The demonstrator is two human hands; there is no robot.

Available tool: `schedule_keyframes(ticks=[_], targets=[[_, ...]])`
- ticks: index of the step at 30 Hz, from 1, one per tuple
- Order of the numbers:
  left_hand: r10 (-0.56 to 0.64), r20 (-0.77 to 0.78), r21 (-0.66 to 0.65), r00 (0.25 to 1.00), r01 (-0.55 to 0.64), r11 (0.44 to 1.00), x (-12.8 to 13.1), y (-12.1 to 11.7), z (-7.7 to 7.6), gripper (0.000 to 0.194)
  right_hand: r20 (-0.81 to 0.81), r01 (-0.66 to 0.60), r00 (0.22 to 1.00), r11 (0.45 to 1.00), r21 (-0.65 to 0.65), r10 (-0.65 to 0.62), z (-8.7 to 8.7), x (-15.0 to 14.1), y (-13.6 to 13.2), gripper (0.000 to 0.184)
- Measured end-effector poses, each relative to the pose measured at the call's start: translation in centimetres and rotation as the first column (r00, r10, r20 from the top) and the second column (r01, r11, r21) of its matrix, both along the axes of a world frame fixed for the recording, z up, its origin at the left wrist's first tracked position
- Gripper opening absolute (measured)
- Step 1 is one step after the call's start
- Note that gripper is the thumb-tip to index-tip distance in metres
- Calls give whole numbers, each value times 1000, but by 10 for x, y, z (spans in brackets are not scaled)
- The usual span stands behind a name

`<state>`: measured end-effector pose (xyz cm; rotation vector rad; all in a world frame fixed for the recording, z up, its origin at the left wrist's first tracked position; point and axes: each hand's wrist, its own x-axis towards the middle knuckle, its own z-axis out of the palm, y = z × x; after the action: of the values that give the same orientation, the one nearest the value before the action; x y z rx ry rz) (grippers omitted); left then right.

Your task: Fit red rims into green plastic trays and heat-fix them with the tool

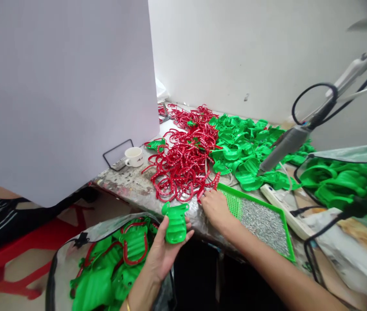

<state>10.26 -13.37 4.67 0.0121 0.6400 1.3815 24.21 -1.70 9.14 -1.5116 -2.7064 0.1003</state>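
A white partition (pixel 63 86) is standing at the left end of the table (pixel 115 178), and you are working at the near edge. A heap of green plastic plates (pixel 235 142) is covering the far right part of the table, and a heap of red curved strips (pixel 183 160) is spreading from the far edge almost to the near one. Below the near edge, at your left, an open bag (pixel 62 268) is holding green plates, some with red strip around the border. A green tray (pixel 233 203) with tiny grey metal pieces (pixel 261 224) is lying along the near edge, right of your right hand (pixel 214 207).

Your left hand (pixel 167 248) is gripping one green plate (pixel 175 224), thumb on its left side, just before the near edge. Its long axis is pointing away from you, towards the table, with the eared end farthest. The red heap is lying ahead of this plate and partly to the right; your right hand is nearer to it, its bent fingers touching the near border of the heap. I cannot tell if they are gripping a strip.

The plate is looking bright and glossy, with crosswise ridges, a rounded near end and small ears.
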Motion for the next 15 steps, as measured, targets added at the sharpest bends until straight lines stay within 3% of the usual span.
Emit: schedule_keyframes(ticks=[5,8,11,15], targets=[[-26,21,-37,999,27,999,-2,3,-5,45,-149,-76,987,994,-80,64,38,16,13,16],[-40,67,-53,997,43,998,-1,5,-5,51,-283,-93,958,986,-137,51,51,31,25,20],[-69,132,-50,989,76,996,4,5,0,56,-403,-79,915,983,-165,5,52,42,15,23],[-117,200,47,973,110,993,18,7,11,54,-656,-121,754,986,-111,18,36,44,-39,19]])
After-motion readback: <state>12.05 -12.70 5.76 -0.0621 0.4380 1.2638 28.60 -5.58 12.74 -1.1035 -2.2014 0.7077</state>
